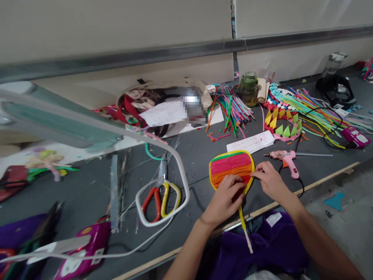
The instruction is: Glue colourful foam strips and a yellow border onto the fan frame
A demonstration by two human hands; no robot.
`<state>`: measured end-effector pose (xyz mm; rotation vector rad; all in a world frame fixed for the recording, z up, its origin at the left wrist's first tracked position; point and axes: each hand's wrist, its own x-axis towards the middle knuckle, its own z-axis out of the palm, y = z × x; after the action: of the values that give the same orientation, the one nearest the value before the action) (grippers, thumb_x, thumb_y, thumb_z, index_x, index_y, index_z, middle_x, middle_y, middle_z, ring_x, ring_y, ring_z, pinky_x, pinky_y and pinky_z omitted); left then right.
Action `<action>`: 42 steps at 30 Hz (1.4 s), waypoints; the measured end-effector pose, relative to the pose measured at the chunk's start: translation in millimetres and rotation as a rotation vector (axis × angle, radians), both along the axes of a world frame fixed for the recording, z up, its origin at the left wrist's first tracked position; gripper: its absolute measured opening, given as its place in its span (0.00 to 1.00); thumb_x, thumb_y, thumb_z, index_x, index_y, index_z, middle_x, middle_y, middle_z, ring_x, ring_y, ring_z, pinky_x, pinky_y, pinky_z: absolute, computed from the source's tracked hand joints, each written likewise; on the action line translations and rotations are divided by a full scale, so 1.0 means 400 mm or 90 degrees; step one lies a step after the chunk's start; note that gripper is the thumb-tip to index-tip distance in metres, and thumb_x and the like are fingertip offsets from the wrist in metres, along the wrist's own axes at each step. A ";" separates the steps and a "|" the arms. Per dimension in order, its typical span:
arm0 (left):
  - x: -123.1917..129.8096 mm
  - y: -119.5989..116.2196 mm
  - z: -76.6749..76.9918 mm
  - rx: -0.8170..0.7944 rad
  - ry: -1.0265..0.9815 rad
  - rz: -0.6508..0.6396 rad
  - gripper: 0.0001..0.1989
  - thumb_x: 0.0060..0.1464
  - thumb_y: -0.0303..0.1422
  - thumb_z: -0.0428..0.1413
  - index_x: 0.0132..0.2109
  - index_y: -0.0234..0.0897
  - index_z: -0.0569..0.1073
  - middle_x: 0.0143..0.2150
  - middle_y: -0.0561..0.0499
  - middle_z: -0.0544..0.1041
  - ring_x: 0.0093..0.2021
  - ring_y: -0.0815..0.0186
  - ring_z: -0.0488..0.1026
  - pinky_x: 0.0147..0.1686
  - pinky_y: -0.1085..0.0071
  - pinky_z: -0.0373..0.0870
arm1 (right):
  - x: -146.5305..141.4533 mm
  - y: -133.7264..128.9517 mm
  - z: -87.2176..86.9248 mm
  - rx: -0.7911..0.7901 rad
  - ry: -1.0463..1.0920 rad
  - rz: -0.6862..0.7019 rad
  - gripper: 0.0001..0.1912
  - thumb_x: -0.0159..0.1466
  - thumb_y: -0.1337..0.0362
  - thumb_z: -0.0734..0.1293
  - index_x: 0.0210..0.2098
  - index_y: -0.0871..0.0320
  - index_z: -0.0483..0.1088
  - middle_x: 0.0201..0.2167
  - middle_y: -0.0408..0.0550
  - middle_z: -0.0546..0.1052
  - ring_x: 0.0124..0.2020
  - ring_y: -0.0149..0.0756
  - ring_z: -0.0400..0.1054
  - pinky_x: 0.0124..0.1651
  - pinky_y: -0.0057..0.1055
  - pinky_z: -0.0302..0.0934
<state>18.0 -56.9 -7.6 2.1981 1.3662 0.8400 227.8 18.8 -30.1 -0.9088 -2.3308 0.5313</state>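
Note:
A fan-shaped piece (227,167) with a yellow edge and green, pink, orange and red stripes lies near the table's front edge. Its yellow handle (242,217) ends in a pale stick over the lap. My left hand (229,194) rests on the lower part of the fan, fingers bent and pressed on the orange and red stripes. Thumb and fingertips of my right hand (266,177) pinch at the fan's right yellow edge; whatever is between them is too small to make out.
A pink glue gun (288,159) lies right of the hands, with a cord. Scissors (159,200) sit to the left, beneath a white wire loop (186,171). Behind are paper strips (252,143), pipe cleaners (233,109), a pointed crown (284,124) and a green jar (250,89).

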 end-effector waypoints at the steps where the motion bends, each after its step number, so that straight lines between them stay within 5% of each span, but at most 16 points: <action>1: -0.002 -0.002 0.001 -0.004 0.014 0.013 0.09 0.61 0.26 0.54 0.47 0.37 0.74 0.47 0.44 0.73 0.47 0.59 0.69 0.47 0.61 0.69 | 0.000 0.000 0.002 0.000 0.000 0.001 0.23 0.61 0.82 0.58 0.45 0.57 0.77 0.40 0.53 0.69 0.43 0.42 0.62 0.44 0.38 0.65; 6: -0.009 -0.003 0.002 -0.014 0.058 0.013 0.09 0.64 0.29 0.52 0.46 0.38 0.76 0.39 0.47 0.74 0.40 0.61 0.68 0.40 0.64 0.64 | -0.001 -0.001 0.010 0.000 0.000 0.030 0.21 0.63 0.81 0.59 0.44 0.58 0.77 0.40 0.53 0.69 0.43 0.42 0.62 0.44 0.38 0.65; 25: -0.007 -0.030 -0.033 -0.001 0.069 0.028 0.10 0.66 0.40 0.54 0.44 0.40 0.76 0.38 0.49 0.76 0.37 0.64 0.71 0.36 0.67 0.63 | 0.006 -0.009 0.052 -0.063 -0.004 0.096 0.11 0.66 0.76 0.64 0.40 0.56 0.76 0.42 0.52 0.70 0.46 0.42 0.63 0.48 0.39 0.64; 42: -0.005 -0.026 -0.012 -0.094 -0.008 0.043 0.06 0.64 0.34 0.56 0.41 0.40 0.77 0.37 0.50 0.76 0.39 0.63 0.71 0.39 0.67 0.64 | 0.003 -0.026 0.042 -0.057 -0.046 0.097 0.10 0.65 0.74 0.66 0.40 0.54 0.76 0.42 0.50 0.70 0.46 0.41 0.63 0.49 0.39 0.61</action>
<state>16.1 -67.2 -12.2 2.0420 1.4547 0.7511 228.8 8.4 -13.1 -0.8076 -2.4714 0.6811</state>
